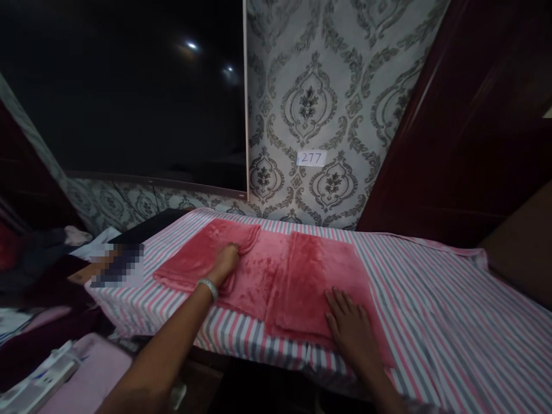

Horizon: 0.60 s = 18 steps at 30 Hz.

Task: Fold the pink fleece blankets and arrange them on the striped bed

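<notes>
A pink-red plush blanket lies on a striped cloth, both its sides folded in toward the middle. A paler strip of it shows between the two folded sides. My left hand, with a light bracelet at the wrist, is closed at the inner edge of the left fold; its fingertips are partly hidden. On the right fold, near its front, my right hand rests flat with the fingers spread.
The pink, grey and white striped cloth covers the table. Behind it are a large dark screen, patterned wallpaper and a paper label. A white power strip lies at lower left, and a dark red door panel stands at right.
</notes>
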Each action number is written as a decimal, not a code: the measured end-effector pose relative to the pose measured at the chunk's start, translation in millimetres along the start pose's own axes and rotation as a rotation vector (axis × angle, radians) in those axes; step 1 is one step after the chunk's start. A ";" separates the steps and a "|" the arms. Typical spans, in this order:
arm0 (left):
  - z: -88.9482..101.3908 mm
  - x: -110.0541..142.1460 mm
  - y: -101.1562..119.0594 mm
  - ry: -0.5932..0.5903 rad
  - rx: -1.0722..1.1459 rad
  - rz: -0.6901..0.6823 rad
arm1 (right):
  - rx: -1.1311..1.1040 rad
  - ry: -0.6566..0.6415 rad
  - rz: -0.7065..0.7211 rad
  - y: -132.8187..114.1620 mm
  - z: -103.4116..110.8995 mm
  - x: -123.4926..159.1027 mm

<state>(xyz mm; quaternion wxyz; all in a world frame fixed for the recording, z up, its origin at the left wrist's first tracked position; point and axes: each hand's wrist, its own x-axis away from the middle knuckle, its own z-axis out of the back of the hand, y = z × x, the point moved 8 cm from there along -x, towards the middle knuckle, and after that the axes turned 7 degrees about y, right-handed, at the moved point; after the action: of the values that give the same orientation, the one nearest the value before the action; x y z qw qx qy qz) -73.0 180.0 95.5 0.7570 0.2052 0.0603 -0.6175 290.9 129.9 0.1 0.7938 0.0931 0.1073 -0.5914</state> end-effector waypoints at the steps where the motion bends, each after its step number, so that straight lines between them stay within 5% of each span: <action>1: 2.3 -5.6 -1.0 -0.009 0.006 0.006 | -0.004 0.000 -0.002 -0.1 0.5 0.1; 5: -1.9 -11.6 6.7 -0.064 0.013 -0.007 | -0.013 -0.004 0.002 -0.3 -0.9 0.7; 11: -35.4 14.4 23.2 -0.201 -0.008 -0.085 | -0.015 0.014 0.005 -1.0 0.3 -0.1; 18: -21.3 -19.0 32.1 -0.144 0.013 -0.136 | -0.028 -0.038 -0.008 0.3 0.6 -0.9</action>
<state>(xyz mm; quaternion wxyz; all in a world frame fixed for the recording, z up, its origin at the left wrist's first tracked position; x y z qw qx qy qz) -43.2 210.4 90.2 0.7144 0.1607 0.0155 -0.6809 290.9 130.6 1.0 0.7944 0.0703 0.1010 -0.5948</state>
